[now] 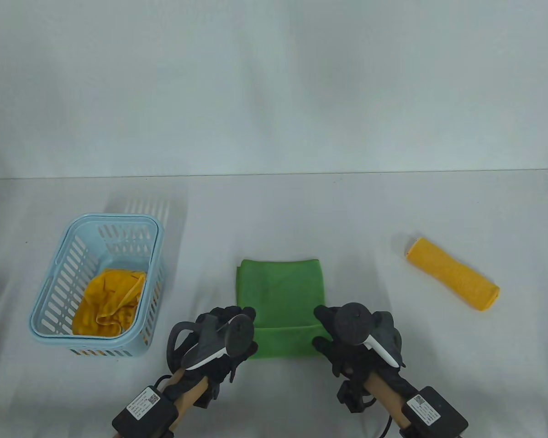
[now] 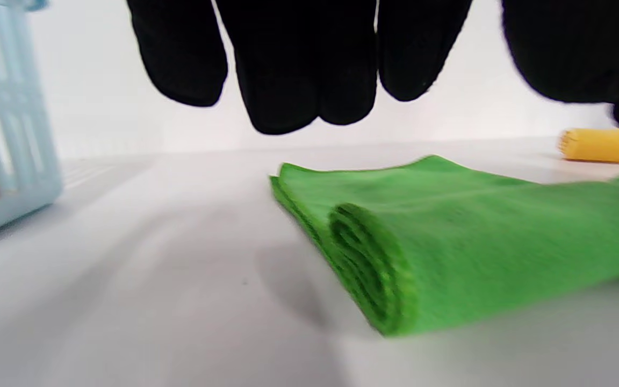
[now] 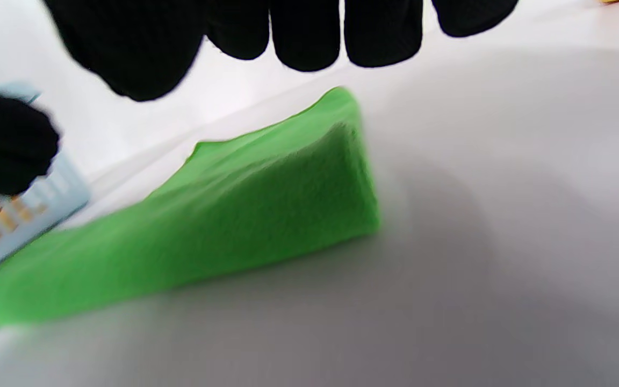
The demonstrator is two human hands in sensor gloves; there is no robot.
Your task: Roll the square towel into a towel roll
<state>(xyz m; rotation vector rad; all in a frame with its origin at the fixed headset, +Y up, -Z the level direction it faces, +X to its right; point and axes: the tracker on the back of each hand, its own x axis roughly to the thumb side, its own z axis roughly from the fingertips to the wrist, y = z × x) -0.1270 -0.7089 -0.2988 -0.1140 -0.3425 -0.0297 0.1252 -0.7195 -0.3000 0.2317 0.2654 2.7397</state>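
From above we see the green towel (image 1: 281,305) on the table (image 1: 301,210), its near edge partly rolled, between our left hand (image 1: 226,340) and right hand (image 1: 354,337). Only the wrist views show our fingers (image 2: 288,70) hanging loose above it, gripping nothing.

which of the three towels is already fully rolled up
The yellow towel roll lying at the table's right. The green towel between the hands is rolled only at its near edge, and the yellow towel in the blue basket is crumpled.
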